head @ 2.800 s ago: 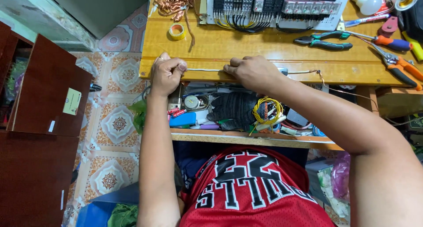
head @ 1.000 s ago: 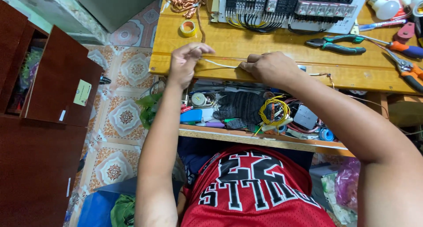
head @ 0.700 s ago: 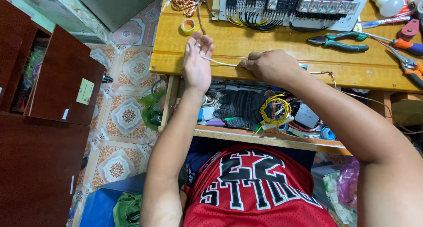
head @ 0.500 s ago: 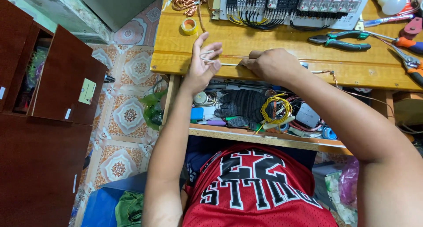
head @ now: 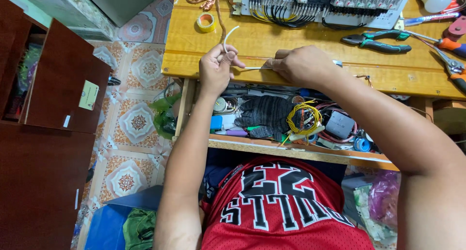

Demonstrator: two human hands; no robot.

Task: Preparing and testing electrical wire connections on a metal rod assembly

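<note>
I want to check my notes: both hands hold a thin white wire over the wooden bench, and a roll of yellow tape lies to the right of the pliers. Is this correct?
Not quite. The head view shows the roll of yellow tape far to the left of the pliers, near the bench's left end. Both the left hand and right hand do hold the white wire.

There is only one view, from a camera on the person's head. It looks steeply down, from close, onto the wooden workbench point(head: 310, 41) and the tiled floor point(head: 138, 121) at its left.

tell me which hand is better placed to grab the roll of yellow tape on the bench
Left. The left hand is closest to the yellow tape roll, just beyond its fingers, though it pinches the white wire. The right hand sits farther along the wooden bench, holding the wire's other end.
</note>
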